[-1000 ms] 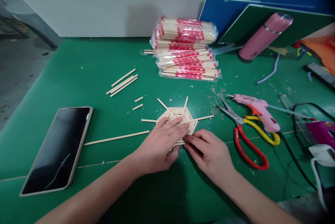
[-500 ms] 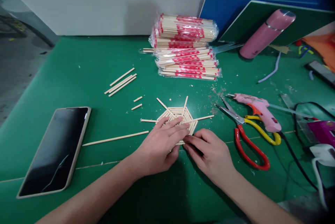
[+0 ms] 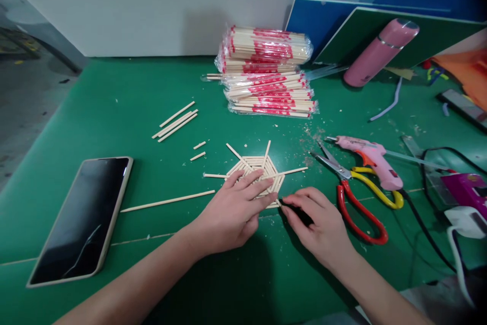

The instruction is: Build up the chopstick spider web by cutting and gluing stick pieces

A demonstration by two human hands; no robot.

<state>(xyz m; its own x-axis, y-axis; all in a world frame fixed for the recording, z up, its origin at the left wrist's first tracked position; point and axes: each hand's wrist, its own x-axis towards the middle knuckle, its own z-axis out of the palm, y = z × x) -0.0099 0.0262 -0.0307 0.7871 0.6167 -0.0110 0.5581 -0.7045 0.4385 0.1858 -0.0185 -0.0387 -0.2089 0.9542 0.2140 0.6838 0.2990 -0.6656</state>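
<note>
Your left hand [image 3: 232, 211] lies flat, fingers spread, pressing the near half of the stick hexagon [image 3: 258, 173]. Your right hand [image 3: 317, 221], fingers curled loosely, pinches at the hexagon's near right edge; whether it holds a stick cannot be told. The hexagon lies flat on the mat [image 3: 125, 102], its spokes pointing outward, the longest running left to right. Right of the hexagon: scissors [image 3: 355, 195], glue gun [image 3: 371, 160]. Left: long stick [image 3: 167, 201], phone [image 3: 81, 218]. Behind: chopstick packs [image 3: 266, 71].

Hexagonal stick web [image 3: 262, 169]: pale wood, flat on green mat, six spokes protruding, near edge under hands.
</note>
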